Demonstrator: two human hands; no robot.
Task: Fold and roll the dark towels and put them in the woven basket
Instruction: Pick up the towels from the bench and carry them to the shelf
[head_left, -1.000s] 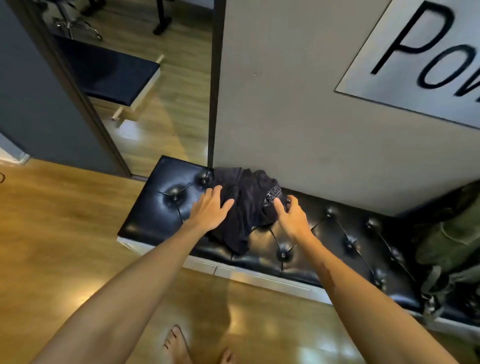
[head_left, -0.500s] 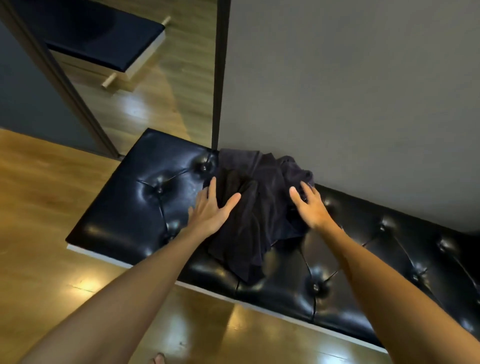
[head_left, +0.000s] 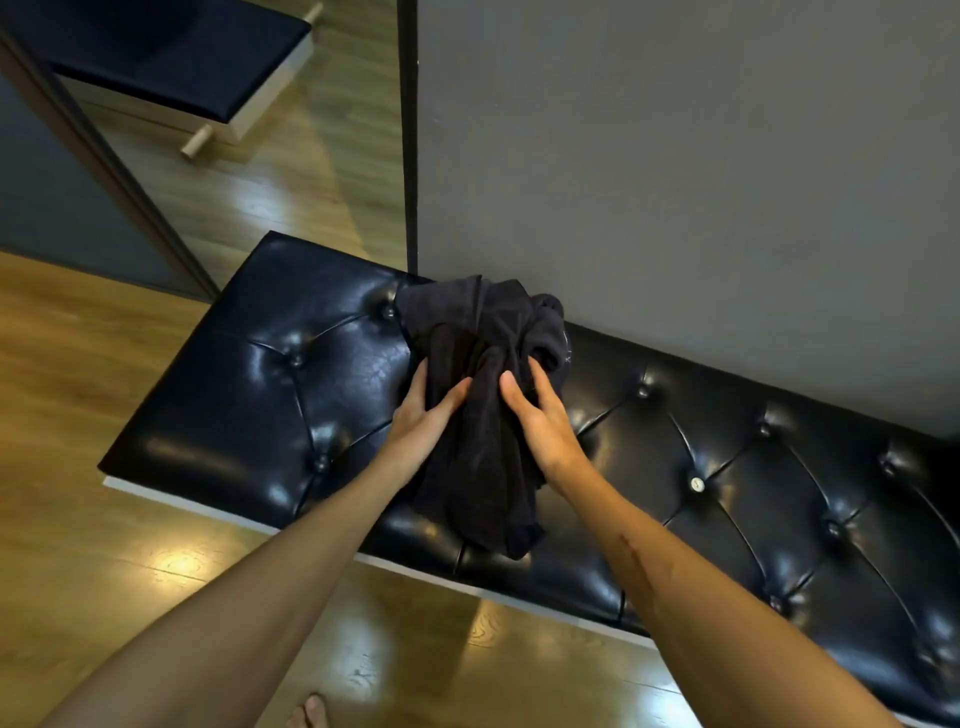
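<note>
A crumpled pile of dark towels (head_left: 483, 405) lies on the black tufted bench (head_left: 291, 384), bunched against the grey wall, with one end hanging over the bench's front edge. My left hand (head_left: 423, 415) grips the pile from its left side, thumb on top and fingers tucked under the cloth. My right hand (head_left: 540, 415) holds it from the right side, thumb pressed into the middle of the fabric. The two hands squeeze the bundle between them. No woven basket is in view.
The grey wall (head_left: 675, 182) rises right behind the bench. A mirror or doorway (head_left: 249, 171) to the left shows another dark bench. Wooden floor (head_left: 78, 467) runs in front, and my toes (head_left: 311, 714) show at the bottom edge.
Both hands have moved inward from the pile's outer edges and closed on it, bunching the cloth between them. The camera has come closer to the bench.
</note>
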